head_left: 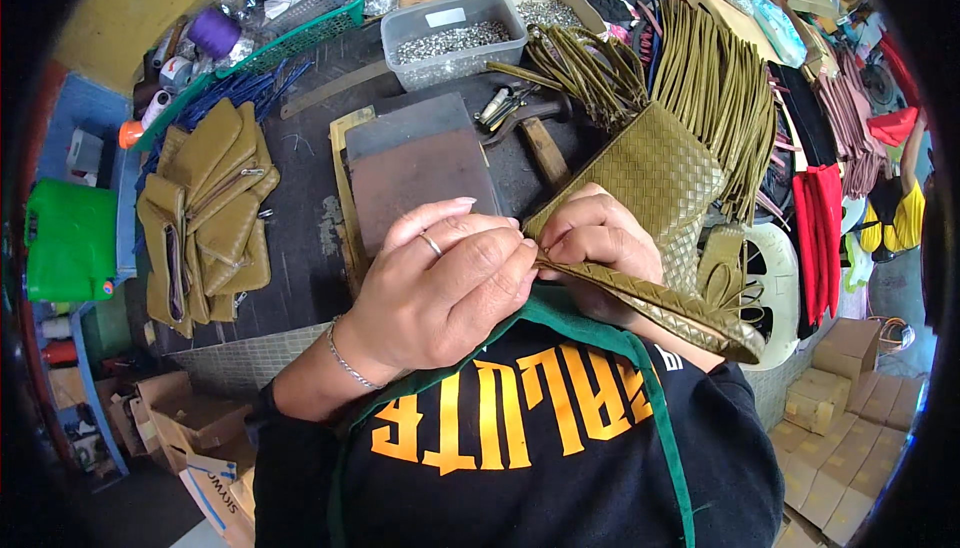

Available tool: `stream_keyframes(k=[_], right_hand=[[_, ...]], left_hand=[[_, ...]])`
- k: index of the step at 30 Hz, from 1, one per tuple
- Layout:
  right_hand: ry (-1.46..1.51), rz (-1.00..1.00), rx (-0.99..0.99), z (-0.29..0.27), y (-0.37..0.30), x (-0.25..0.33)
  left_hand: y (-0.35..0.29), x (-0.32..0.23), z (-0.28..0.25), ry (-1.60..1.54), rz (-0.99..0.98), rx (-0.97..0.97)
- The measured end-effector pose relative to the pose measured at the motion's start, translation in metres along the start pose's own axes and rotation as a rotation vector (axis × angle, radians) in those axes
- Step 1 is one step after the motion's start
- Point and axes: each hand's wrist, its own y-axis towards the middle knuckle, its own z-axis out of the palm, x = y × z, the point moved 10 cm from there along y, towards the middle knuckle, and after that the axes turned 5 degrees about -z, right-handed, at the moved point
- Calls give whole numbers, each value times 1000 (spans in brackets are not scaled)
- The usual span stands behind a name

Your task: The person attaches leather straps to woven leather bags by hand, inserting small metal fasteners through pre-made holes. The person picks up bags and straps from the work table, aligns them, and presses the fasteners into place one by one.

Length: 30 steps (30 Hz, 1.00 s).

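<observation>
An olive-green woven leather pouch (665, 300) is held edge-up close to my chest, slanting down to the right. My right hand (605, 238) grips its near-left end with bent fingers. My left hand (455, 268), wearing a ring and a chain bracelet, is closed, its fingertips pinched at that same end. What lies right between the fingertips is too small and covered to make out. Beyond my right hand lies a larger olive woven piece (655, 163). At the left of the table, finished-looking olive zippered pouches (215, 213) lie in a loose heap.
Ahead of my hands is a dark flat slab (420, 163). A hammer (545, 148) and small punches (500, 108) lie beside it. Behind stands a clear tub of metal bits (450, 43). Olive strips (715, 98) hang at right, near a white plastic chair (772, 288).
</observation>
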Motion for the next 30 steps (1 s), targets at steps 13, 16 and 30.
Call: stream_keyframes(k=[13,16,30], right_hand=[[-264,-65,-37,-3,-6,7],[-143,-33,-13,-3,-3,-3],[-770,670,851,27,53,-368]], left_hand=[[-3,7,0,-21,-29,9],[1,9,1,-25,-31,17],[-4,25,-17,-9,-128,63]])
